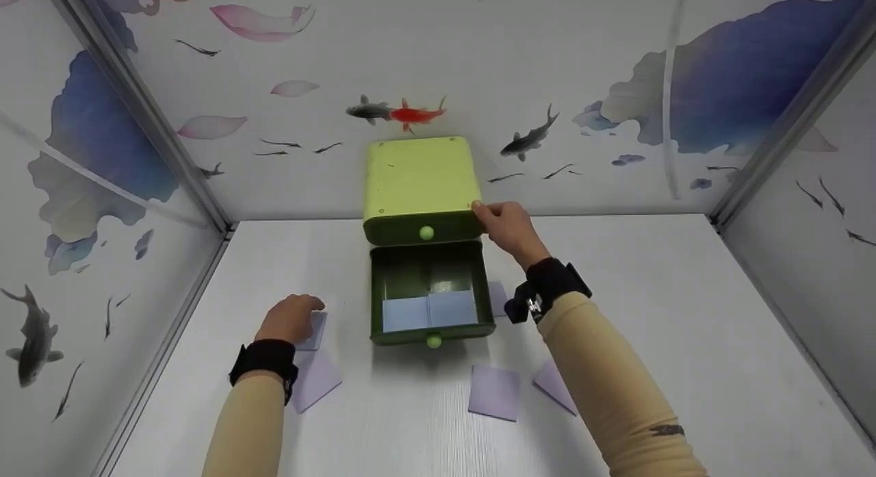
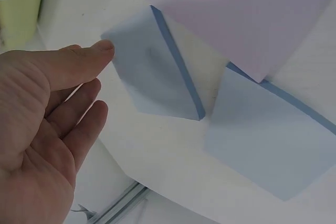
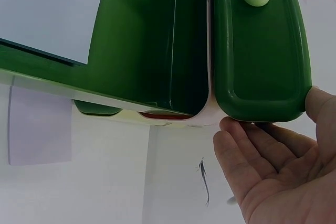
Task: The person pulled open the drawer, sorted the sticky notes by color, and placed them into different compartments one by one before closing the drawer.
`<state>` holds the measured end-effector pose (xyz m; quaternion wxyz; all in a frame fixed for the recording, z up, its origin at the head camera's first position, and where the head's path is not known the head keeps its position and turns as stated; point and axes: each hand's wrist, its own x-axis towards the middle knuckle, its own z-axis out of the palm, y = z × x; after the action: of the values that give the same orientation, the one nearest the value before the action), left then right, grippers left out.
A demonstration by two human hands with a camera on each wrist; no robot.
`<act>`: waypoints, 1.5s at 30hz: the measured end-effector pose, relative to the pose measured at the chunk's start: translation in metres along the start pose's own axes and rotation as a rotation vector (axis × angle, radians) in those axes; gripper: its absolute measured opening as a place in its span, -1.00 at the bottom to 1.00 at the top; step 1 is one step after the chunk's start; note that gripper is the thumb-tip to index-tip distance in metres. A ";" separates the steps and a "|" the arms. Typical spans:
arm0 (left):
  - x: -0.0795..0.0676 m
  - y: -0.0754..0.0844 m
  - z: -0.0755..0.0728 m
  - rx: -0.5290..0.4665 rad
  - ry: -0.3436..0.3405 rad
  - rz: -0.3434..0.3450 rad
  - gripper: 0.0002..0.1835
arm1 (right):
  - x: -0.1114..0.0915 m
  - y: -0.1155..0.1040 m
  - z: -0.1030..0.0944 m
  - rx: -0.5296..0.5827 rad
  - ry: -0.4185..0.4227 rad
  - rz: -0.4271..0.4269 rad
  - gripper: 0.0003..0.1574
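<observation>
My left hand (image 1: 291, 319) is low over a blue sticky-note pad (image 2: 149, 72) at the table's left. In the left wrist view the thumb tip overlaps the pad's corner and the other fingers are loosely bent. A second blue pad (image 2: 268, 140) lies beside it, partly under a purple pad (image 2: 252, 14). My right hand (image 1: 512, 229) rests on the front right corner of a small green cabinet (image 1: 421, 176), thumb at the top edge and fingers along the side. Below, a pulled-out drawer (image 1: 373, 292) contains two blue pads (image 1: 452, 308) side by side.
The upper drawer front (image 1: 397, 228) is closed and has a round knob (image 1: 427, 233). Purple pads (image 1: 494, 393) lie to the front right, another (image 1: 556, 387) near the right sleeve, and one (image 1: 498, 299) beside the drawer. A patterned back wall (image 1: 294, 169) stands behind the cabinet.
</observation>
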<state>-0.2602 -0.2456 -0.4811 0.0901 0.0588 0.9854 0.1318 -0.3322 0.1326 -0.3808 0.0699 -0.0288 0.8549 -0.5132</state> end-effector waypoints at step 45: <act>0.006 -0.009 0.009 -0.022 0.011 -0.070 -0.61 | 0.000 -0.001 0.000 0.021 0.002 0.023 -0.35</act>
<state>-0.2653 -0.2510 -0.4930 0.0901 0.0224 0.9858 0.1398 -0.3318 0.1315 -0.3797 0.0752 -0.0177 0.8499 -0.5212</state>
